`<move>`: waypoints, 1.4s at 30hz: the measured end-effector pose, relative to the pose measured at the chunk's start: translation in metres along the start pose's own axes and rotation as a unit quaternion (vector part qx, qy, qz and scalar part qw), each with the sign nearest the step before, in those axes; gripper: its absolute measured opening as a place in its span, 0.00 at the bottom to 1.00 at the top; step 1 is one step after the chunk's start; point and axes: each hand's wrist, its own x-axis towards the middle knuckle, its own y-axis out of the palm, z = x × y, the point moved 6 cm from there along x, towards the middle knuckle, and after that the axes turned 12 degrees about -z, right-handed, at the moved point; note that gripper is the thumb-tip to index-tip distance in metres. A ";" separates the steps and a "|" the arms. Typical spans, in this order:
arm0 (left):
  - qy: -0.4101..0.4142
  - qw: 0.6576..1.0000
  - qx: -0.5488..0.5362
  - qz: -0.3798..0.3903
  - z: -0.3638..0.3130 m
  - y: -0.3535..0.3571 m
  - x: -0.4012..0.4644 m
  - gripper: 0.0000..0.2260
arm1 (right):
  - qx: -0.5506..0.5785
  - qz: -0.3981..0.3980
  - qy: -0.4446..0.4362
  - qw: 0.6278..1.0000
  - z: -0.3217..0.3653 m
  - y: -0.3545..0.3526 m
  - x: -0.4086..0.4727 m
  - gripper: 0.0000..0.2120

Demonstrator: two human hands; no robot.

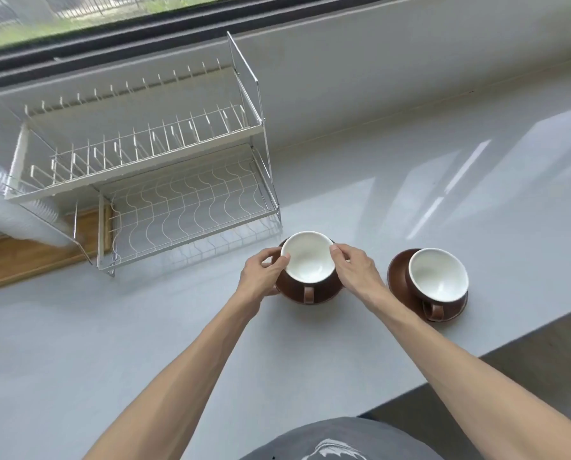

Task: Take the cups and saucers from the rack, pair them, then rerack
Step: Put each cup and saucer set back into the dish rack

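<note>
While both hands close around it, a brown cup (308, 260) with a white interior sits on its brown saucer (323, 295) on the pale grey counter (144, 327), just in front of the dish rack (151, 167), handle turned toward the person. The left hand (260, 277) grips the cup and saucer from the left, thumb on the cup's rim; the right hand (357, 270) grips from the right, thumb also on the rim. Just beside them to the right, a second cup (438, 275) rests on a second saucer (398, 270), untouched. Both wire tiers of the two-level rack stand bare of crockery. Left of the rack, a wooden tray (22, 257) lies on the counter with a stack of clear plastic cups (8, 207) lying across it. A window (111, 14) runs along the far wall.
</note>
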 end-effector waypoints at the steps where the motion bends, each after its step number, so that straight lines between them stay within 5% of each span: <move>1: 0.003 1.000 -0.006 -0.007 -0.002 -0.007 0.000 0.12 | 0.003 0.003 -0.009 1.000 0.007 0.003 0.001 0.17; 17: 0.013 0.989 -0.067 -0.133 -0.028 -0.104 0.021 0.16 | 0.006 0.062 -0.101 0.993 0.112 0.061 0.024 0.20; 37: 0.011 0.986 -0.063 -0.154 -0.089 -0.150 0.134 0.06 | 0.030 0.055 -0.083 0.995 0.187 0.132 0.114 0.16; 42: -0.004 0.984 -0.072 -0.162 -0.091 -0.148 0.159 0.10 | 0.010 0.050 -0.077 0.996 0.197 0.146 0.134 0.17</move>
